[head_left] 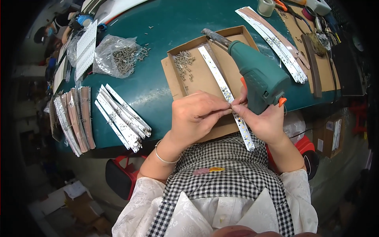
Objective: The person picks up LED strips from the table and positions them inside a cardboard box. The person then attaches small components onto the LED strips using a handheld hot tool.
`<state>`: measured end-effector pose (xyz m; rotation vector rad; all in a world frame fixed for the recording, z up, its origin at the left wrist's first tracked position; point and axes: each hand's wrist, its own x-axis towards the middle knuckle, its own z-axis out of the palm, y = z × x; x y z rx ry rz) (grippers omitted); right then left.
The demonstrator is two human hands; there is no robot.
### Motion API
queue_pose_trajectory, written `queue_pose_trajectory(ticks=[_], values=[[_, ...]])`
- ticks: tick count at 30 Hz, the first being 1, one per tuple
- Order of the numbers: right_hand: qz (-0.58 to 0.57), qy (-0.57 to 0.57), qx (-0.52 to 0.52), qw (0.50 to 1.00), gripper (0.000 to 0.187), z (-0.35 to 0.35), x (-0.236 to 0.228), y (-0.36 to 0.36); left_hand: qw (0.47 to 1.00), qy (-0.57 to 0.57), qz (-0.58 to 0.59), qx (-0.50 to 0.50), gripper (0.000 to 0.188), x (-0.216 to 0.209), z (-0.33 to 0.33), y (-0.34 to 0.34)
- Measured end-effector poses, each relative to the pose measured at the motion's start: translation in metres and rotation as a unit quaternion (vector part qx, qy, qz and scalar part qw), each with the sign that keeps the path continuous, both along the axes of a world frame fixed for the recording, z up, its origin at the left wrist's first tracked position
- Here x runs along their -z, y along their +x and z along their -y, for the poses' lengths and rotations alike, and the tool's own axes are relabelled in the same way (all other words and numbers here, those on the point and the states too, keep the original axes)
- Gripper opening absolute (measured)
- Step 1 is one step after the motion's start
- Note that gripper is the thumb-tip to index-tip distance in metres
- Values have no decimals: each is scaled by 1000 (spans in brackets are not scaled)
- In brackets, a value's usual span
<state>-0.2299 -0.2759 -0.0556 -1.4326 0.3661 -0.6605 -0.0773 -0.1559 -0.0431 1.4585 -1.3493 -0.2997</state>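
Observation:
A narrow white LED circuit strip (pixel 216 74) runs slantwise from inside a shallow cardboard box (pixel 170 75) past its near edge. My left hand (pixel 197 114) pinches over the strip's middle, thumb against forefinger; what is between them is too small to make out. My right hand (pixel 258 120) is wrapped round the handle of a green pistol-shaped power tool (pixel 260 71) with an orange trigger. Its long dark nose points to the far left, over the box. The right thumb meets the left fingertips at the strip. Small metal pieces (pixel 184 61), perhaps screws, lie in the box's left side.
Bundled white strips (pixel 122 118) and brown-edged strips (pixel 75 118) lie at the left table edge. Behind them is a clear bag of small metal pieces (pixel 124 57). More strips (pixel 276 47) lie at the right, beside a dark bar (pixel 312 65) and tools. Another person (pixel 47 33) is far left.

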Motion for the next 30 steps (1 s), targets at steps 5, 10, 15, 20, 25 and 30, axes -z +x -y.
queue_pose_trajectory(ticks=[5,10,15,20,25,30], values=[[9,3,9,1000,53,-1,5,0,999,20,-49,-9,15,-1,0,-1],[-4,-57,18,998,51,4,5,-4,998,33,-38,-31,12,0,3,8],[3,22,77,997,22,-2,3,-2,985,138,0,-106,13,7,10,17],[4,-11,84,996,22,-1,14,-6,988,129,45,-78,13,15,16,23],[-13,-50,75,996,23,2,14,-8,984,148,67,-74,15,15,18,24],[-7,-20,87,996,24,-1,16,-8,981,149,94,-77,16,16,20,24]])
